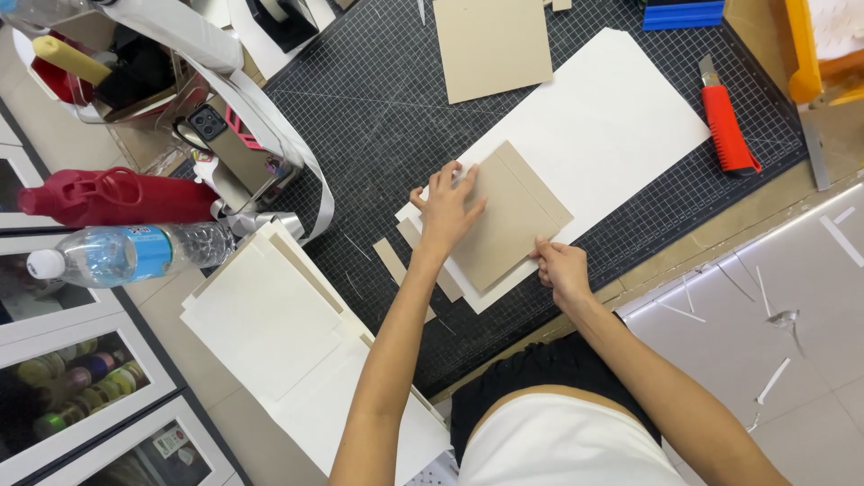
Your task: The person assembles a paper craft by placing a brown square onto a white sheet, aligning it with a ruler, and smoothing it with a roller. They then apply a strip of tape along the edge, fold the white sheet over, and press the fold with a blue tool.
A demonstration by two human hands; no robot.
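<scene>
Dark gridded cutting mat (378, 117) underneath everything; large white sheet (603, 126) laid diagonally across it; grey cardboard panel (508, 220) resting on the sheet's near end, a narrow cardboard strip (533, 184) just beside its far edge. Left hand (445, 211) flat on the panel's left part, fingers (450, 175) spread and pressing down; right hand (562, 270) at the panel's near corner, fingertips (543, 252) pinching or nudging the edge, exact grip hard to tell. Stack of white boards (270, 333) near the left elbow; second cardboard square (490, 45) farther up the mat; red utility knife (727, 121) well apart on the right; loose cardboard offcut (391, 261) beside the left wrist. Judged as aligning the panel: best done with steady downward pressure from the flat palm; small corrections only from the pinching side; edges kept parallel to the strip, an even gap between.
</scene>
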